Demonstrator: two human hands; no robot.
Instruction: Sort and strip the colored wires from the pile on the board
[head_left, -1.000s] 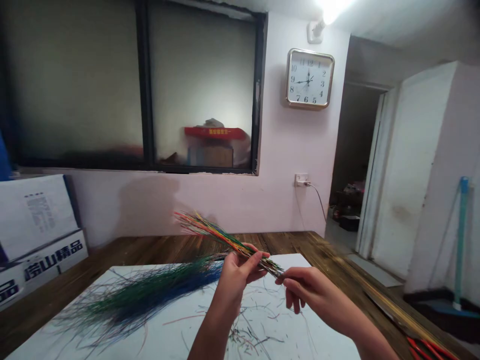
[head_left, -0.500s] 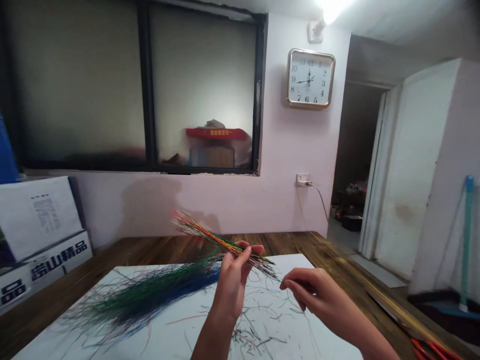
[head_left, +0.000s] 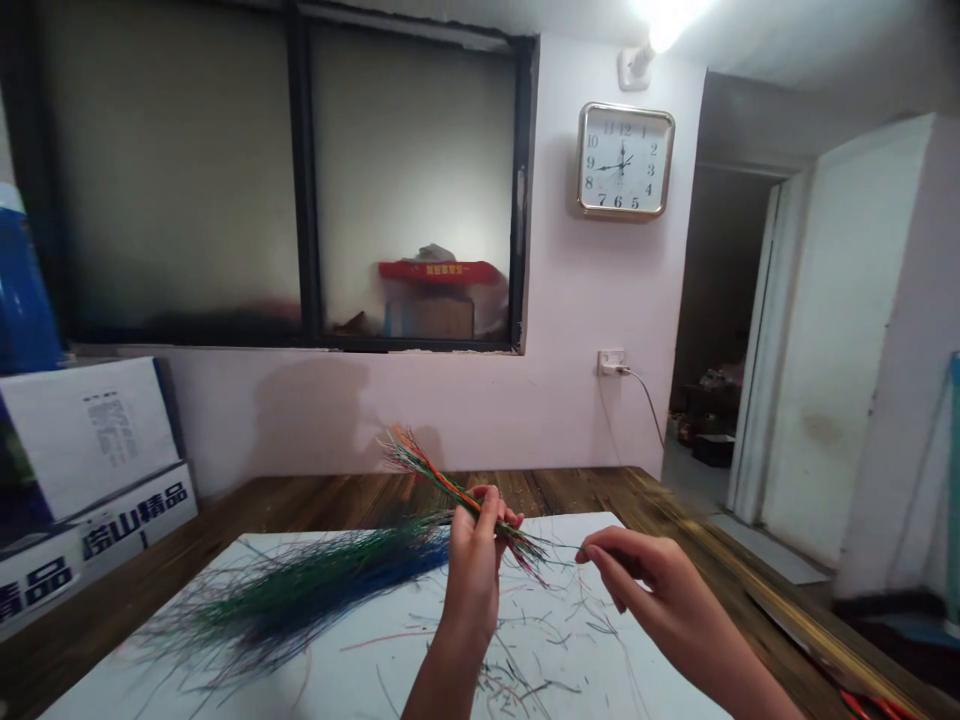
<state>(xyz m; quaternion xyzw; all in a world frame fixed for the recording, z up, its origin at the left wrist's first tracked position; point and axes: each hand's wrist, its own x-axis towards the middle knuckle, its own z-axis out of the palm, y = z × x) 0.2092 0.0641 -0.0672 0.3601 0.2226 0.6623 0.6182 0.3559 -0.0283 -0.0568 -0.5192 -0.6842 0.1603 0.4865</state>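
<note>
My left hand (head_left: pixel 480 555) is closed around a bundle of thin coloured wires (head_left: pixel 435 475), mostly green, orange and red. The bundle slants, its frayed far end up to the left and its short ends poking out at the lower right. To the right, my right hand (head_left: pixel 637 570) pinches the tip of one thin dark wire (head_left: pixel 559 543) that stretches out from the bundle. A large loose heap of green and blue wires (head_left: pixel 322 585) lies on the white sheet (head_left: pixel 360 680) left of my left hand. Short wire snippets (head_left: pixel 517 685) are scattered below my hands.
Under the sheet is a dark wooden table (head_left: pixel 315 500). Red-handled scissors (head_left: pixel 862 705) lie at its right edge, partly cut off by the frame. A printed white box (head_left: pixel 97 530) stands at the left. Behind are a pink wall, a clock (head_left: pixel 626 160) and a window.
My right hand has drawn slightly away from the bundle, and more of the thin wire shows between the hands. The camera view has shifted a little to the left.
</note>
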